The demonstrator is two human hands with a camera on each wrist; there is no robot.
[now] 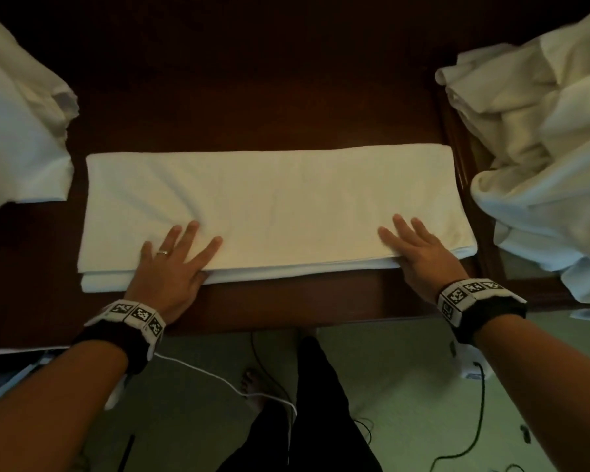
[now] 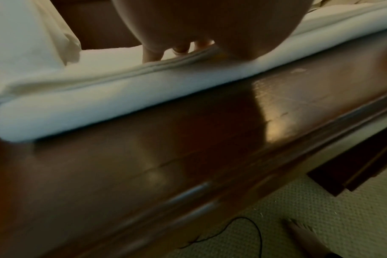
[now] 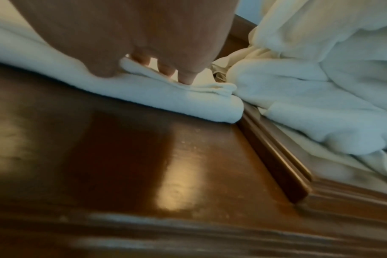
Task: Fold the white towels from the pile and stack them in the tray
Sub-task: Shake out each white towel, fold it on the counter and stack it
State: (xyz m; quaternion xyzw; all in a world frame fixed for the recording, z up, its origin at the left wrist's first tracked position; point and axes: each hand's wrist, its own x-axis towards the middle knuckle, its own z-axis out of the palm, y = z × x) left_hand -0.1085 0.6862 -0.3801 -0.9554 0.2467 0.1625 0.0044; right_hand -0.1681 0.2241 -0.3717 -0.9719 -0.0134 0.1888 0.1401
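A white towel (image 1: 269,202), folded into a long strip, lies across the dark wooden table (image 1: 286,298). My left hand (image 1: 178,253) rests flat on its near left part, fingers spread and straight. My right hand (image 1: 416,247) lies flat on its near right part, fingers straight. In the left wrist view the towel's layered near edge (image 2: 113,101) shows under my palm. In the right wrist view my fingertips (image 3: 186,78) press the towel's right end (image 3: 188,101). A crumpled pile of white towels (image 1: 539,148) lies at the right. No tray is clear in any view.
More white cloth (image 1: 17,131) lies at the table's left. The right pile sits on a lower wooden surface with a raised rim (image 3: 276,153). Cables (image 1: 470,437) and my legs are on the pale floor (image 1: 406,386) below the table's near edge.
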